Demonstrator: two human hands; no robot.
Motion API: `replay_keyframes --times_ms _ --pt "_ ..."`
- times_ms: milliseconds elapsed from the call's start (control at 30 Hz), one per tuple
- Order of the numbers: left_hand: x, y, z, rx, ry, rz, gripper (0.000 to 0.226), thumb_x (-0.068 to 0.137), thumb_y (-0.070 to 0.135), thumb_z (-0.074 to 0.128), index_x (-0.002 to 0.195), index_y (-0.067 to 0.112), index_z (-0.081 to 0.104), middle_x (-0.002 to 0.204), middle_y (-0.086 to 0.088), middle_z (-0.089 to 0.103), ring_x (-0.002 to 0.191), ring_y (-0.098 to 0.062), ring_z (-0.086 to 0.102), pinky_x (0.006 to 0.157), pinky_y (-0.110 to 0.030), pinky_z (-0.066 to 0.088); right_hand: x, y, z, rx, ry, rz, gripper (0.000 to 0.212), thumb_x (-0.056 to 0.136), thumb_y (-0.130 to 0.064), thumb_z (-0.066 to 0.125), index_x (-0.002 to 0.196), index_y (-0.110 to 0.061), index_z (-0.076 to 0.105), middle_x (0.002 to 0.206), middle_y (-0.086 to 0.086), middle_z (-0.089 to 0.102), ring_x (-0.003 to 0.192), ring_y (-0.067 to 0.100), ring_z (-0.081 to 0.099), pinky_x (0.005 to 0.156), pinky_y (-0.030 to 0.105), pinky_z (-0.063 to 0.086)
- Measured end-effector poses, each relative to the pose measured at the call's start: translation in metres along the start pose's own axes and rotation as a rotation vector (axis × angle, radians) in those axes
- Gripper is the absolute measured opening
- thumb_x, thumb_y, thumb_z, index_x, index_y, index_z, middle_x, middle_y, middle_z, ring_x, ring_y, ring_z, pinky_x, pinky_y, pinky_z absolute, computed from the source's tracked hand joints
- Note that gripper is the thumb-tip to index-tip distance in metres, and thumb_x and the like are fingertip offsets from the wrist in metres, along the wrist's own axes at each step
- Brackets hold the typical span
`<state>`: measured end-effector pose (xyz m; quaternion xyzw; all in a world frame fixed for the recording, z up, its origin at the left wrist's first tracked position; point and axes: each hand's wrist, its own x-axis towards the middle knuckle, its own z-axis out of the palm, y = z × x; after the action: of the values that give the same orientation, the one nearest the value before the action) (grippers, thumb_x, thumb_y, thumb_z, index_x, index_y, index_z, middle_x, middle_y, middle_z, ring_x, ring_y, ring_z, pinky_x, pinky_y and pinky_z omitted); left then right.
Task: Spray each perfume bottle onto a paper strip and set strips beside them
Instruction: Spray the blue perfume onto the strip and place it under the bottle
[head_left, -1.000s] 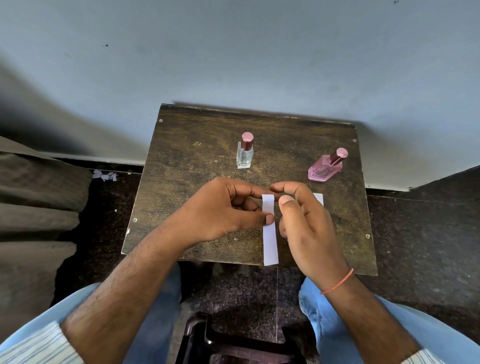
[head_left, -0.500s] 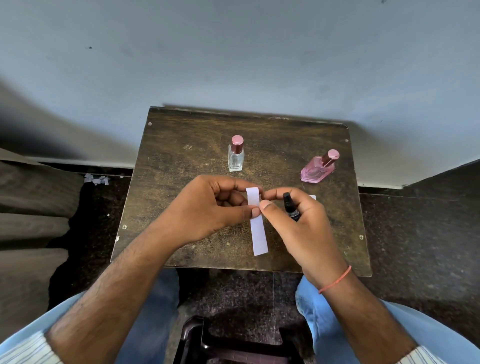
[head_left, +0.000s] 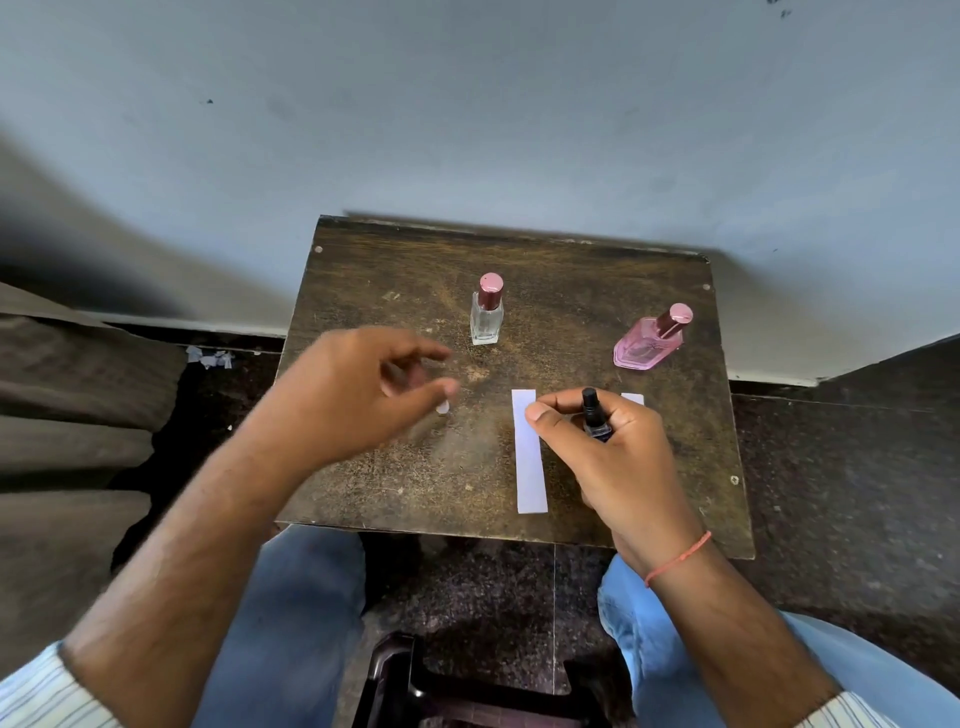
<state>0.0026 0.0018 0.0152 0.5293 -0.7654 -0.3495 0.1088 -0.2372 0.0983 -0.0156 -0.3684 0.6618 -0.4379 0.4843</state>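
A white paper strip (head_left: 530, 457) lies flat on the dark wooden bench (head_left: 649, 260), its long axis running from the near edge toward the wall, the near end just short of the bench's front edge. It is plain, narrow and rectangular. The right hand (head_left: 613, 457) presses its thumb on the strip's upper right edge while its fingers clench a small dark bottle (head_left: 594, 418), which stands roughly upright with its black cap pointing up and slightly away. Just behind that hand, a corner of a second white strip (head_left: 634, 400) shows; the rest is hidden by the fingers.

The left hand (head_left: 358, 395) hovers over the left part of the bench, blurred, fingers loosely curled; something small and pale (head_left: 442, 407) sits at the thumb tip, too blurred to identify, so I cannot tell whether it grips anything.

Farther back, a clear square bottle (head_left: 487, 314) with a rose metallic cap stands upright near the middle. To the right, well apart, a pink flat bottle (head_left: 649, 345) with a similar cap leans toward the right. A red thread (head_left: 675, 558) circles the right wrist. Torn paper scraps (head_left: 210, 357) lie on the floor at left.
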Motion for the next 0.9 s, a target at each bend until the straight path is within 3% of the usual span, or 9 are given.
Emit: replay_keyframes --times_ms 67,133,267,467,567,633,767,900 --pt "0.002 -0.018 -0.005 0.083 0.075 0.002 0.041 0.091 0.04 0.082 0.131 0.038 0.072 0.098 0.017 0.068 0.085 0.005 0.066 0.074 -0.013 0.054 0.001 0.001 0.001 -0.015 0.007 -0.001 0.003 0.095 -0.017 0.081 0.092 -0.016 0.082 0.052 -0.022 0.059 0.045 -0.003 0.052 0.048 0.006 0.036" --pt "0.004 -0.03 -0.002 0.129 0.041 -0.001 0.052 0.087 0.037 0.087 0.136 0.038 0.069 0.108 0.014 0.063 0.091 -0.002 0.065 0.086 -0.025 0.057 0.001 0.003 0.001 -0.042 0.009 -0.01 0.004 0.094 -0.018 0.082 0.09 -0.019 0.083 0.062 -0.023 0.068 0.057 -0.005 0.059 0.059 0.007 0.042" --pt "0.006 -0.03 0.012 0.191 -0.025 0.038 0.062 0.079 0.047 0.092 0.136 0.048 0.068 0.117 0.017 0.054 0.104 -0.01 0.058 0.094 -0.028 0.052 0.0 0.003 0.003 -0.049 0.014 0.0 0.004 0.093 -0.019 0.083 0.09 -0.021 0.084 0.073 -0.02 0.076 0.069 -0.007 0.065 0.069 0.008 0.047" --pt "0.009 -0.021 0.026 0.149 0.026 0.074 0.025 0.084 0.045 0.089 0.108 0.046 0.082 0.1 0.023 0.061 0.095 -0.002 0.062 0.077 -0.026 0.054 -0.004 0.0 0.006 -0.119 0.034 -0.003 0.006 0.093 -0.021 0.084 0.089 -0.025 0.084 0.088 -0.016 0.082 0.084 -0.003 0.073 0.077 0.008 0.051" --pt "0.013 -0.027 0.013 0.102 0.058 0.001 0.02 0.087 0.044 0.087 0.107 0.045 0.083 0.101 0.021 0.069 0.087 0.002 0.065 0.079 -0.029 0.061 -0.006 0.002 0.011 -0.119 0.049 0.006 0.005 0.092 -0.023 0.084 0.089 -0.026 0.084 0.091 -0.016 0.083 0.09 0.001 0.075 0.081 0.011 0.054" --pt "0.014 -0.035 -0.001 0.034 0.165 -0.074 0.021 0.089 0.043 0.085 0.11 0.043 0.081 0.099 0.021 0.072 0.083 0.01 0.063 0.071 -0.019 0.054 -0.006 0.003 0.019 -0.102 0.057 0.017 0.003 0.092 -0.023 0.084 0.09 -0.025 0.085 0.092 -0.015 0.083 0.092 0.001 0.076 0.082 0.012 0.054" --pt "0.014 -0.049 -0.018 -0.181 0.398 -0.182 0.016 0.093 0.04 0.083 0.108 0.044 0.081 0.087 0.023 0.075 0.06 0.006 0.059 0.057 -0.016 0.043 -0.003 0.001 0.052 -0.112 0.049 0.032 0.01 0.092 -0.02 0.085 0.083 -0.025 0.083 0.085 -0.016 0.082 0.077 -0.008 0.07 0.072 0.007 0.049" --pt "0.02 -0.053 -0.023 -0.348 0.431 -0.207 0.018 0.092 0.04 0.084 0.11 0.042 0.082 0.068 0.03 0.068 0.048 -0.002 0.043 0.047 -0.013 0.037 0.016 -0.002 0.095 -0.037 0.097 0.109 0.021 0.091 -0.022 0.085 0.071 -0.024 0.078 0.065 -0.02 0.074 0.061 -0.008 0.064 0.062 0.013 0.048"
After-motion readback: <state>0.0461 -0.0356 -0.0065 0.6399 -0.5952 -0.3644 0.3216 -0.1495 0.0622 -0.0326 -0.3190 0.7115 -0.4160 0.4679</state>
